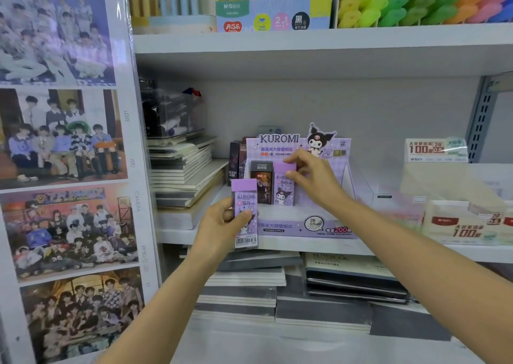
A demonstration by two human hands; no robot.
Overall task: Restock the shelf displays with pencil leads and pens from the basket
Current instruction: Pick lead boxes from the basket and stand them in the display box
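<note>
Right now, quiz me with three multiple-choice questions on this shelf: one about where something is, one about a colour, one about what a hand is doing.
1. Where does the dark box stand relative to the tray box in the display?
A. to its right
B. to its left
C. on top of it

2. What colour is the held box in the left hand?
A. green
B. purple
C. orange

3. What is the right hand doing?
A. hanging open
B. making an empty fist
C. pinching the tray box's top

Answers:
1 B, the dark box stands just left of the tray box.
2 B, its cap and face are purple.
3 C, thumb and fingers close on the box's cap.
</note>
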